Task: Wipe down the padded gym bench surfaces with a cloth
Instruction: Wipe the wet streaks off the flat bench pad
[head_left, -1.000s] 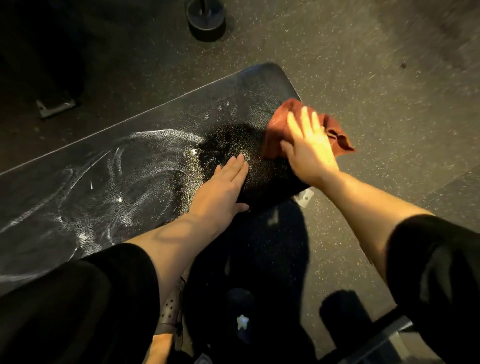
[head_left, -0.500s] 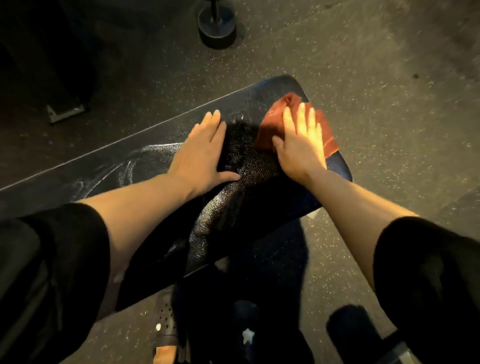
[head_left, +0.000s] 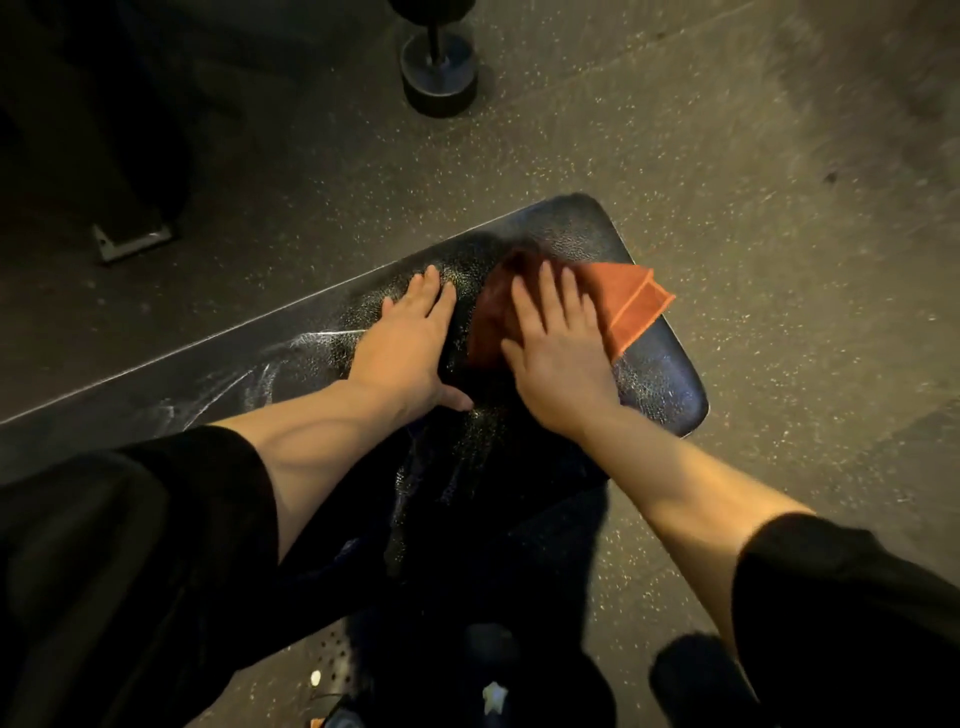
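Observation:
A black padded bench (head_left: 660, 374) runs from the left edge to the centre right, its rounded end at the right. White wet streaks mark the pad to the left of my hands. My right hand (head_left: 558, 353) presses flat, fingers straight, on an orange-red cloth (head_left: 631, 304) near the bench end; one cloth corner sticks out to the right. My left hand (head_left: 410, 343) rests flat on the bare pad just left of the cloth, fingers straight.
Speckled rubber floor (head_left: 753, 156) surrounds the bench. A black dumbbell (head_left: 439, 73) stands on the floor beyond the bench. A dark machine leg with a metal foot plate (head_left: 132, 241) sits at the upper left. My dark shoes show at the bottom.
My left hand slid from the near edge of the pad up beside the cloth. My right hand pulled the cloth from the bench's right edge leftward across the pad.

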